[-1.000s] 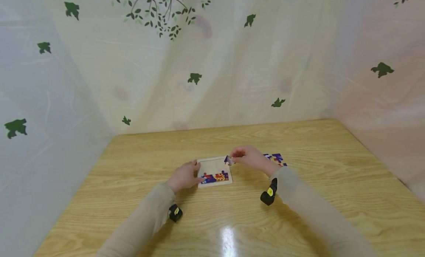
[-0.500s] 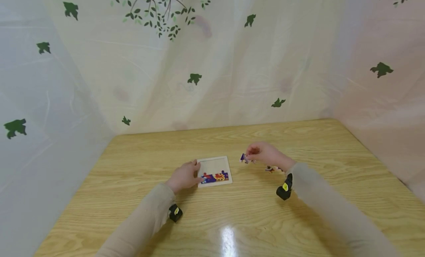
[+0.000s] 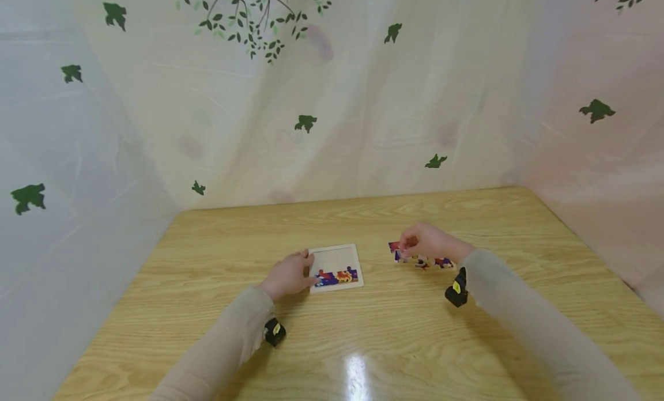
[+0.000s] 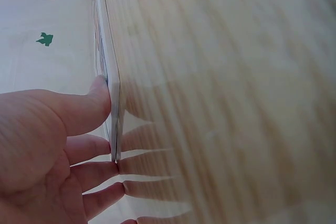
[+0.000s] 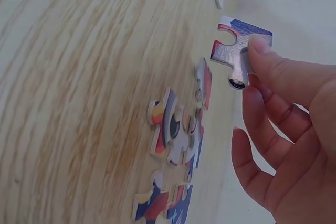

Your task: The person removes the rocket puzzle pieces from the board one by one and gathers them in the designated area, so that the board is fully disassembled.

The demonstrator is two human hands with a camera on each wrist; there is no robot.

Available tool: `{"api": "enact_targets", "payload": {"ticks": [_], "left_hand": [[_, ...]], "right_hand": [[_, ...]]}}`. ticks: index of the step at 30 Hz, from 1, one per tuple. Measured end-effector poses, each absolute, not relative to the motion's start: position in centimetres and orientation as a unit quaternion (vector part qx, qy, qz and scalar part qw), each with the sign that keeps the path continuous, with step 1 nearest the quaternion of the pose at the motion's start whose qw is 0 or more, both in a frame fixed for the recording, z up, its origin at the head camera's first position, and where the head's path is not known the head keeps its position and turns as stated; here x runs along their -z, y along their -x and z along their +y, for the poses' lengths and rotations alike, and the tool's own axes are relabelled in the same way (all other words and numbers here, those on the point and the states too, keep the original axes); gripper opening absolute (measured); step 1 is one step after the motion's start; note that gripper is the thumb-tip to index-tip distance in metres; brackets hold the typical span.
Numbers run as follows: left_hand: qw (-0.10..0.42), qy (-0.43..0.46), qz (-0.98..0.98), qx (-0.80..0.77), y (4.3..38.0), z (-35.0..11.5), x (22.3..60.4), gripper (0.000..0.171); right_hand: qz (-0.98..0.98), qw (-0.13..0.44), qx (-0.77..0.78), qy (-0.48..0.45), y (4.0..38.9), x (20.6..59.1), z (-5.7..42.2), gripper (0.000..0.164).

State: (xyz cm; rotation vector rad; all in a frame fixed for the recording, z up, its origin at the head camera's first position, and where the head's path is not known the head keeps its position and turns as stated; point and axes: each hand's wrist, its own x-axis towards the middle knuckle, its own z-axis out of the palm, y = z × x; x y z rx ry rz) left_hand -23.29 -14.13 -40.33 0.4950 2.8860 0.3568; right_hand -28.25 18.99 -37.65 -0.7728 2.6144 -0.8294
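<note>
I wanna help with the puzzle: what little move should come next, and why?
Maybe the right hand should set its puzzle piece down on the table, because it has carried that piece away from the tray, over to the loose pieces.

The head view looks from above the near side, forward and down across the table (image 3: 311, 349) to the far curtain (image 3: 353, 101), the most distant of the three. The left-wrist view sits close behind the left hand (image 3: 287, 276), low and turned sideways, facing far along the frame (image 3: 332, 258); the right hand (image 3: 427, 241) also shows there. The right-wrist view, also sideways, faces far beside the right hand, close to the piece (image 5: 233, 53). Head and right wrist share the loose pieces (image 5: 181, 139).
</note>
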Motion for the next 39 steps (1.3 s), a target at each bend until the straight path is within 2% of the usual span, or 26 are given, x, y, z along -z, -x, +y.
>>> {"api": "enact_targets", "payload": {"ticks": [13, 23, 39], "left_hand": [[0.093, -0.169, 0.974, -0.121, 23.4, -14.2, 40.4, 0.061], [0.092, -0.171, 0.974, -0.118, 23.6, -14.2, 40.3, 0.061], [0.092, -0.172, 0.974, -0.117, 23.8, -14.2, 40.4, 0.061]], "right_hand": [[0.899, 0.144, 0.271, 0.312, 28.5, 38.7, 19.2, 0.009], [0.909, 0.146, 0.272, 0.280, 28.9, 39.7, 19.0, 0.005], [0.916, 0.105, 0.269, 0.279, 28.8, 40.4, 19.0, 0.007]]}}
